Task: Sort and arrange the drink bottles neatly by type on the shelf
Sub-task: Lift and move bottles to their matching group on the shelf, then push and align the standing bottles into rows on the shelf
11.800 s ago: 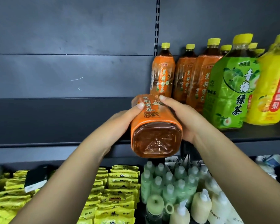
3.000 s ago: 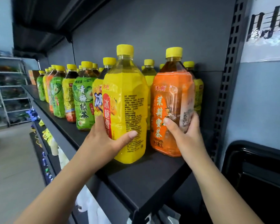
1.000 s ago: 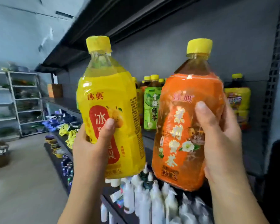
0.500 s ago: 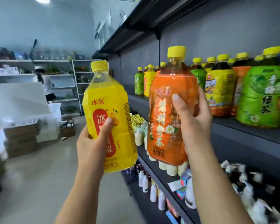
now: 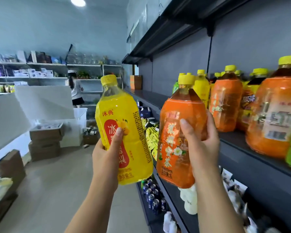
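"沐典" on yellow bottle (image 5: 132,132) (below, "1L")

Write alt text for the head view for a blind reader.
The left hand grips a yellow-labelled plastic drink bottle, the right hand an orange-labelled plastic bottle, both held up beside a dark shelf of bottles.

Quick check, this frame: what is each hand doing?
Left hand: grips the yellow bottle, held upright in the air.
Right hand: grips the orange bottle, also off the shelf.
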A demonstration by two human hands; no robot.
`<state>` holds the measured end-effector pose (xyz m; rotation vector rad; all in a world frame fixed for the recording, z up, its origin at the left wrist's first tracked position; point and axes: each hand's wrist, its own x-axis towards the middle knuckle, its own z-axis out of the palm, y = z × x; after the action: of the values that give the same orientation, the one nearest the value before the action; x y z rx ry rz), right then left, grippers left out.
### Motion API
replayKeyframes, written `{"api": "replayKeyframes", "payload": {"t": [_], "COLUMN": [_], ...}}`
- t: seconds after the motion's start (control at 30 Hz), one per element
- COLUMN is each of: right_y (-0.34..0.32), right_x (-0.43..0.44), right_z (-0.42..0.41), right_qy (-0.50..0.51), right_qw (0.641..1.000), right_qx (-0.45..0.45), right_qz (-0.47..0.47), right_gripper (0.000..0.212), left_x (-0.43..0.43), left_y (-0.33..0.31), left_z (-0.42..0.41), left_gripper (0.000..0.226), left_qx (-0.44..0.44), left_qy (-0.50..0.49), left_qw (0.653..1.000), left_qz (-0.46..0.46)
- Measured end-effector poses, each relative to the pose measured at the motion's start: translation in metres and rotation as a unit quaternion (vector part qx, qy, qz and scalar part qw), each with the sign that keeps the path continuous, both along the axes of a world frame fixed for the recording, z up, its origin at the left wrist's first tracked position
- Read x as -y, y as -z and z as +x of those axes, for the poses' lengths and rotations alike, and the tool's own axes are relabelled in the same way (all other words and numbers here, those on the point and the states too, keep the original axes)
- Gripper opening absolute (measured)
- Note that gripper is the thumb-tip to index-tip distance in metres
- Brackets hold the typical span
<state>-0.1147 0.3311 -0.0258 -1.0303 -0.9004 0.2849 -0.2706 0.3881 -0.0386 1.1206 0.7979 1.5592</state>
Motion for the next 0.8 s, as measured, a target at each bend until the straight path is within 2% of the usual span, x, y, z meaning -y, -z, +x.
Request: {"api": "replayKeyframes", "payload": {"t": [0.17, 0.3, 0.5, 0.67, 0.8], "right_y": [0.008, 0.016, 0.015, 0.0, -0.005], "right_x": [-0.061, -0.106, -0.186, -0.255, -0.291], "right_z": [0.015, 0.022, 0.02, 0.011, 0.009], "right_qy": [0.016, 0.059, 0.173, 0.255, 0.314], "right_qw": [1.0, 0.997, 0.984, 0.967, 0.949], "right_qx": [0.009, 0.036, 0.046, 0.017, 0.006], "right_qz": [-0.025, -0.035, -0.02, 0.004, 0.017], "right_gripper": [0.086, 0.094, 0.086, 0.088, 0.085], "left_x": [-0.072, -0.14, -0.244, -0.328, -0.378], "left_y": [0.013, 0.022, 0.025, 0.008, -0.001], "left_z": [0.013, 0.018, 0.033, 0.03, 0.048], "left_gripper": [0.046, 0.059, 0.053, 0.081, 0.06], "left_qx": [-0.031, -0.068, -0.085, -0.09, -0.083], "left_qy": [0.029, 0.045, 0.139, 0.209, 0.254], "left_qw": [0.999, 0.993, 0.977, 0.959, 0.95], "left_qz": [0.015, 0.083, 0.139, 0.169, 0.159]}}
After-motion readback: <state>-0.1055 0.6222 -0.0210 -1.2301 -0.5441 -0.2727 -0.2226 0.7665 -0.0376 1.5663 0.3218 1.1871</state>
